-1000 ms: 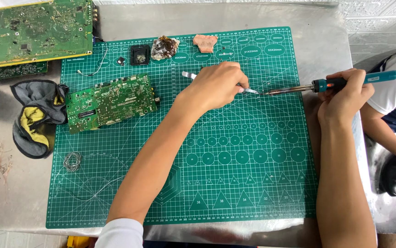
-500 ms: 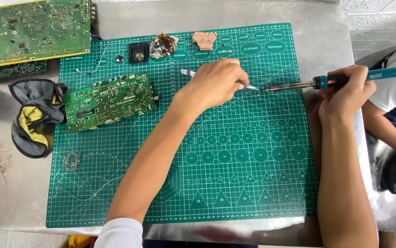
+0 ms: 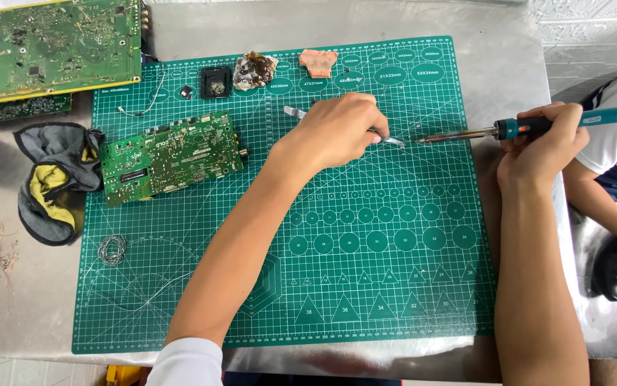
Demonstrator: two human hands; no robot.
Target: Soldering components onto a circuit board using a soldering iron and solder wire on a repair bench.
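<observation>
Pinching steel tweezers [image 3: 393, 141] in left hand [image 3: 341, 129], closed tight at mat [image 3: 394, 286] 12 o'clock. Gripping soldering iron [image 3: 537, 127] in right hand [image 3: 541, 143], fist shut round teal handle, 3 o'clock. Light, stiff, slippery; taking hold mid-shank. Iron: handle only, tip likely hot.

A shiny steel table [image 3: 509, 43] stands over what seems pale tiled floor [image 3: 594, 32].
</observation>
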